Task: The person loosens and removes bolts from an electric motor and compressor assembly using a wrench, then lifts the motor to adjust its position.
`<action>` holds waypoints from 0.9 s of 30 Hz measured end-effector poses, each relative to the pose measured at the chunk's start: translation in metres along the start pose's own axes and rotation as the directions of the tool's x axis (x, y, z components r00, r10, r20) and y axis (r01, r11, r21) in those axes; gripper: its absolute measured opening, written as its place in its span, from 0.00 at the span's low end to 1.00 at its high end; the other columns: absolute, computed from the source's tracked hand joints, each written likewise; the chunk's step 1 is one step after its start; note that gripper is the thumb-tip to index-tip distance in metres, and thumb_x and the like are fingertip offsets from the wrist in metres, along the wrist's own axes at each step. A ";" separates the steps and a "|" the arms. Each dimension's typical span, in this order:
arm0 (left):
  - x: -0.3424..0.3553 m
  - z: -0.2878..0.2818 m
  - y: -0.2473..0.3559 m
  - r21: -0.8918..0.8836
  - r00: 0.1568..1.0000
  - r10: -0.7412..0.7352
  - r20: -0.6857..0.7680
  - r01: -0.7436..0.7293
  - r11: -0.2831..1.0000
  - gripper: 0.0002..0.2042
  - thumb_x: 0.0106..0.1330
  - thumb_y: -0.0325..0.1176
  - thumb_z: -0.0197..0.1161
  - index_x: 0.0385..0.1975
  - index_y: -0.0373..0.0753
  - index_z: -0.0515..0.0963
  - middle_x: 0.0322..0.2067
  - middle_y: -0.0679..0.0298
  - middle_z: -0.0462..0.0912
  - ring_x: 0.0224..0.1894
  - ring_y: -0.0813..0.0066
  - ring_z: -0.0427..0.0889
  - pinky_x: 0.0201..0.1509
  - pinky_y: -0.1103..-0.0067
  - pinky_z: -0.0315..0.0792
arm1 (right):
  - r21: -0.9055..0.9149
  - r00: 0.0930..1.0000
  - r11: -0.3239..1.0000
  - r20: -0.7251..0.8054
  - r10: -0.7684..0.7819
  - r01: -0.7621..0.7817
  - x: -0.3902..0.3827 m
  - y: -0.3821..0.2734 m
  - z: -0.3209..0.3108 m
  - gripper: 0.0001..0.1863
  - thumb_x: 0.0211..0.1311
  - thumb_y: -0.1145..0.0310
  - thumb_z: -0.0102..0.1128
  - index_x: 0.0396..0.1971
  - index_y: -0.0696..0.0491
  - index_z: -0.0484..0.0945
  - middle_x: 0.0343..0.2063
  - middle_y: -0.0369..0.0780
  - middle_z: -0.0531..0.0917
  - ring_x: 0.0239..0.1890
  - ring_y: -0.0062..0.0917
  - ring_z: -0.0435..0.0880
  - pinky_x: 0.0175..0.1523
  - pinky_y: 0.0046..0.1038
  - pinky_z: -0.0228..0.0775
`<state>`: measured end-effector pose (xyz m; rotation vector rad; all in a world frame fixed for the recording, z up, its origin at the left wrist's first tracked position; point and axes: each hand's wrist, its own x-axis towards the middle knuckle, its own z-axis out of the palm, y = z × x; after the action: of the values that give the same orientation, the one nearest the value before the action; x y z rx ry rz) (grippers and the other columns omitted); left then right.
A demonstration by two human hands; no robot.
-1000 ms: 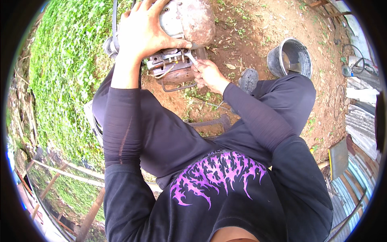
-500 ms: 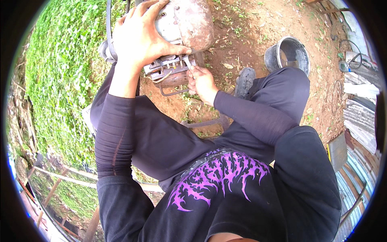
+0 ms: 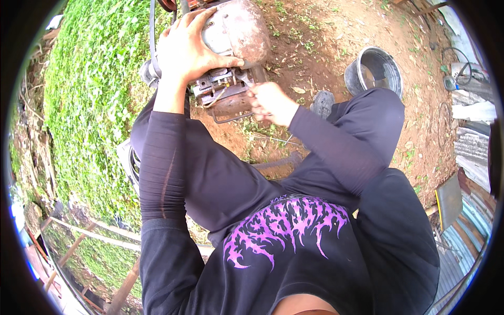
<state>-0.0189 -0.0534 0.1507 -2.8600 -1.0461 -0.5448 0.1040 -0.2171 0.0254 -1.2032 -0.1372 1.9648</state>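
A small engine (image 3: 231,105) with a rusty, rounded tank (image 3: 247,31) stands in front of me at the top of the view. Against its upper left side rests my left hand (image 3: 184,52), the fingers spread and the thumb stretched across the casing below the tank. My right hand (image 3: 275,102) has its fingers curled round a metal wrench (image 3: 245,80). The wrench's pale end reaches the exposed linkage on the engine's near side; the rest of it is mostly hidden by the fingers. A bent metal bar (image 3: 231,118) sticks out below the engine.
A black bucket (image 3: 354,76) stands on the bare soil (image 3: 325,42) to the right, beyond my bent knee (image 3: 380,105). Grass (image 3: 94,105) covers the left side. Corrugated sheets (image 3: 467,239) and a grey flat panel (image 3: 449,202) lie along the right edge.
My right hand has shifted slightly right and turned, with the wrench still at the linkage. The left hand stays on the engine. The whole view has shifted a little.
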 end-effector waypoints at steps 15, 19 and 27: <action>-0.001 -0.012 0.013 0.005 1.000 -0.019 0.017 0.019 1.000 0.54 0.23 0.64 0.79 0.61 0.53 0.73 0.56 0.63 0.77 0.59 0.62 0.76 0.65 0.64 0.66 | -0.725 0.968 0.675 -0.045 -0.247 0.138 0.001 -0.052 -0.032 0.15 0.72 0.62 0.53 0.35 0.54 0.87 0.12 0.31 0.69 0.17 0.17 0.65 0.26 0.24 0.57; 0.003 -0.010 0.014 0.027 0.999 -0.030 0.024 0.029 0.999 0.54 0.22 0.63 0.80 0.61 0.53 0.73 0.56 0.63 0.77 0.59 0.62 0.76 0.65 0.64 0.66 | -0.808 0.931 0.492 0.178 -0.318 0.323 0.039 -0.063 -0.056 0.15 0.71 0.61 0.53 0.34 0.54 0.85 0.19 0.34 0.77 0.26 0.23 0.73 0.37 0.28 0.66; 0.003 -0.009 0.009 -0.020 1.000 -0.005 -0.012 0.005 1.000 0.54 0.20 0.62 0.80 0.60 0.53 0.74 0.55 0.65 0.78 0.58 0.63 0.77 0.63 0.65 0.69 | -0.790 0.961 0.570 0.086 -0.264 0.227 0.038 -0.057 -0.048 0.15 0.71 0.59 0.54 0.33 0.56 0.80 0.32 0.38 0.82 0.39 0.25 0.76 0.50 0.29 0.66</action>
<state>-0.0133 -0.0598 0.1606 -2.8681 -1.0527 -0.5752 0.1663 -0.1674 0.0004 -1.6556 -1.2219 1.6259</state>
